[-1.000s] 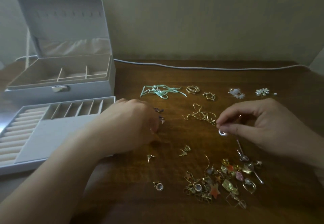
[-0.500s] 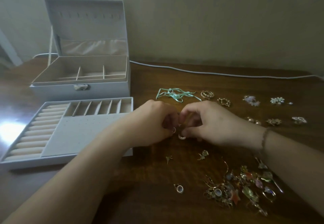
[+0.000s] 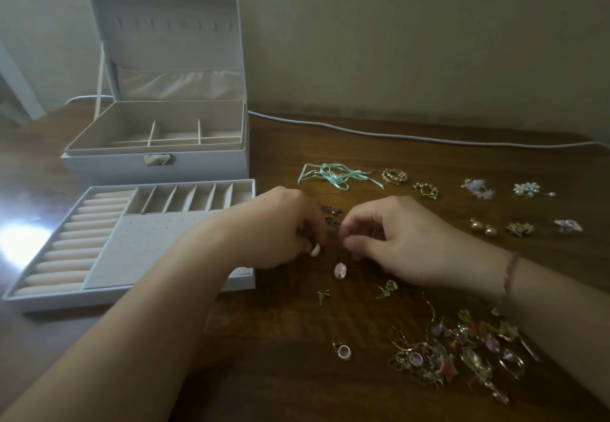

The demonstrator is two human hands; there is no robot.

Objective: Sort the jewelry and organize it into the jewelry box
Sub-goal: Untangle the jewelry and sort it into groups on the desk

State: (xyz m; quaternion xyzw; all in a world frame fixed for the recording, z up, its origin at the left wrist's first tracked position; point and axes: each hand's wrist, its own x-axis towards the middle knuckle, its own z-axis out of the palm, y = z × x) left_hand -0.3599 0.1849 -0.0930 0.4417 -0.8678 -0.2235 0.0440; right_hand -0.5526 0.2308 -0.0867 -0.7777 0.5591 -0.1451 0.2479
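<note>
Jewelry box (image 3: 155,161) stands open at my far left on the tabletop (image 3: 429,157), its three small compartments bare; one removed tray (image 3: 132,240) lies before it. My left hand (image 3: 274,227) pinches a small pale earring (image 3: 315,250); a second pale earring (image 3: 340,270) lies just beside it. My right hand (image 3: 396,240) hangs curled, holding nothing I can see. One tangled jewelry pile (image 3: 462,352) sits rightmost.
</note>
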